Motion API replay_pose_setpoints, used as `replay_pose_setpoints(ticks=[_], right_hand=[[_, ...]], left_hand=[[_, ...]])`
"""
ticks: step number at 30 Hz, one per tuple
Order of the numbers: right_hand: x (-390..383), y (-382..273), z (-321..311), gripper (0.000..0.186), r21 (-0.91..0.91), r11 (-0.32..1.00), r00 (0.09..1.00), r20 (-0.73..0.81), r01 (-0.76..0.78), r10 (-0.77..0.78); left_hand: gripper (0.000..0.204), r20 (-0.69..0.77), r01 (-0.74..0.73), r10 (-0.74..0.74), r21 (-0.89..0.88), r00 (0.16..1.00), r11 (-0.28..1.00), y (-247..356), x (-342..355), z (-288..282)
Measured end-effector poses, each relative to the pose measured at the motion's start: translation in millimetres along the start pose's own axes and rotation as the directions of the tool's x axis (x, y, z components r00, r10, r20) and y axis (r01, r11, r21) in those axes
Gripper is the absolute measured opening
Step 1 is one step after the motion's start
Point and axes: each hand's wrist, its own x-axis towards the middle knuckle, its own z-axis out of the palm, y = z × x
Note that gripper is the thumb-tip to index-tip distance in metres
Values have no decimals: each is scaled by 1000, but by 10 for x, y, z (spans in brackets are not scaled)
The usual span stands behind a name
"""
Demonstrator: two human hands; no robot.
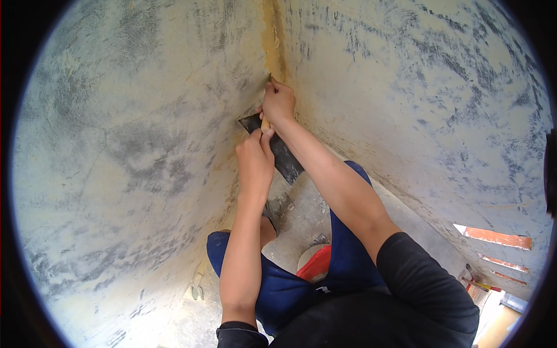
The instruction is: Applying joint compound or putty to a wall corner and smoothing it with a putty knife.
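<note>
My right hand (279, 103) is closed around a slim tool (270, 76) with a narrow dark tip, held up at the corner where two plastered walls meet. A light wooden handle (266, 124) shows below this hand and seems to belong to that tool. Just below, my left hand (254, 155) is closed at a dark rectangular trowel blade (283, 159), its thumb near the handle's lower end. The blade slants down to the right, passing behind my right forearm. My left fingers' exact grip is partly hidden. A yellowish-brown strip (275, 40) runs up the corner.
Patchy white-grey walls rise at left (116, 145) and right (406, 87). Between my knees stands a red bucket (315, 264) on the dusty floor (299, 211). Slots showing orange brick (499, 237) cut the right wall low down. More items lie at the lower right.
</note>
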Motion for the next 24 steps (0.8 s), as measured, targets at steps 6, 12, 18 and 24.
replay_pose_setpoints(ticks=[6,12,18,24], right_hand=[[36,3,4,36,9,1000,1000,-12,12,-12],[127,7,-34,37,1,1000,1000,-19,-5,5],[136,36,-44,36,0,999,999,-9,-35,35],[151,61,-78,32,0,1000,1000,-31,0,0]], left_hand=[[27,29,20,-20,8,999,1000,15,45,27],[27,14,3,-3,-19,1000,1000,0,51,81],[27,-2,-14,14,14,1000,1000,79,-7,52],[27,-37,-30,31,32,999,999,94,25,113]])
